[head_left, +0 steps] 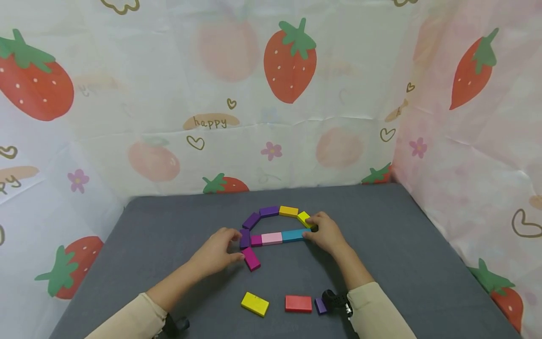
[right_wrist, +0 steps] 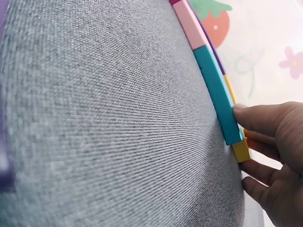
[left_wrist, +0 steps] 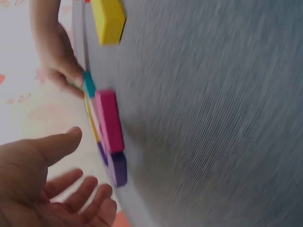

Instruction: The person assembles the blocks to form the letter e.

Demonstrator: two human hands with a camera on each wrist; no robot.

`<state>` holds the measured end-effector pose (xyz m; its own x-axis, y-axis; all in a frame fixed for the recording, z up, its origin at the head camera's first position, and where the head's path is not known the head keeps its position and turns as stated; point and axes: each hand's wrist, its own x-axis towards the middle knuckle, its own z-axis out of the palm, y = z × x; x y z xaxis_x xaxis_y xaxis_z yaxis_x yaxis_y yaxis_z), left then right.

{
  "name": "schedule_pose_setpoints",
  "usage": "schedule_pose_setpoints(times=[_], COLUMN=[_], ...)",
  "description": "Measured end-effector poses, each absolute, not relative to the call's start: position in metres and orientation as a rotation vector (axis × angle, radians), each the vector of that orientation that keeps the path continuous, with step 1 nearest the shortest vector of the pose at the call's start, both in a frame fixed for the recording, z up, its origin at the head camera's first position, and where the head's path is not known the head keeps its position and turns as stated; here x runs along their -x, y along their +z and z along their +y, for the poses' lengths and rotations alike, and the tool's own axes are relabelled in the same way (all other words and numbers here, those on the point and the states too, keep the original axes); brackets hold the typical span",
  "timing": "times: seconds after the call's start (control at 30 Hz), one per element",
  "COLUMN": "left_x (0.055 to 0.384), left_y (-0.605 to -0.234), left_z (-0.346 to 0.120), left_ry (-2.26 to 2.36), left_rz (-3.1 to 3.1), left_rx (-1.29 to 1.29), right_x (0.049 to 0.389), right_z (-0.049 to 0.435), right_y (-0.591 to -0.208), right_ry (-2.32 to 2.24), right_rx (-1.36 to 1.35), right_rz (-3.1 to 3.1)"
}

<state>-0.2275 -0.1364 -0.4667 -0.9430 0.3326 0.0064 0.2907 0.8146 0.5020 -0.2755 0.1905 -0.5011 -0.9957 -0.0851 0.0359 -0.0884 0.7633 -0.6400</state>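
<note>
Printed cloth (head_left: 292, 141) lines the enclosure at 9, 12 and 3 o'clock, pale, creased, bearing strawberries, hearts and "happy"; its upper part is cut off. A grey tabletop (head_left: 203, 209) with fine woven texture fills the floor of the space; its near edge lies out of frame.

Sleeved forearms enter from 7 and 5 o'clock. Left hand (head_left: 218, 252), at 8 o'clock of the block arch, has its thumb parted from relaxed fingers; contact with the blocks cannot be confirmed, and its wrist view is blurred. Right hand (head_left: 326, 233), at 3 o'clock, lays its thumb on the blue block (head_left: 294, 235) and bends its fingers round the yellow end block (right_wrist: 241, 152), which it conceals from the head view.

The block arch (head_left: 269, 211), at table centre, runs purple to yellow over a straight row of magenta, pink and blue. A magenta block (head_left: 251, 259) slants at its 7 o'clock, beside the left thumb.

Towards 6 o'clock of the arch lie a red block (head_left: 298, 303), a loose yellow block (head_left: 255, 303) and a small purple block (head_left: 320, 306), the last partly hidden by black wrist gear (head_left: 334, 300).
</note>
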Motion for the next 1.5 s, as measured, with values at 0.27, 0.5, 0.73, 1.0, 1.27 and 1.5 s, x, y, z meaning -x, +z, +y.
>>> schedule_pose_setpoints(times=[0.27, 0.5, 0.73, 1.0, 1.27, 1.5], left_x=[0.255, 0.273, 0.284, 0.290, 0.290, 0.290], left_y=[-0.465, -0.473, -0.475, -0.483, -0.484, -0.484], left_z=[-0.139, -0.131, -0.123, -0.121, -0.121, -0.120], left_ry=[0.722, 0.684, 0.697, 0.682, 0.713, 0.717], left_rz=[2.866, 2.825, 2.785, 2.756, 2.761, 2.763], left_rx=[-0.745, -0.799, -0.804, -0.812, -0.814, -0.781], right_x=[0.277, 0.276, 0.276, 0.277, 0.277, 0.277], right_z=[0.193, 0.192, 0.191, 0.190, 0.189, 0.186], right_y=[-0.502, -0.502, -0.500, -0.497, -0.495, -0.496], right_ry=[1.070, 1.037, 1.017, 1.000, 0.960, 0.928], right_rx=[-0.139, -0.145, -0.147, -0.145, -0.154, -0.154], right_rz=[-2.948, -2.968, -2.975, -2.981, -2.988, -2.998])
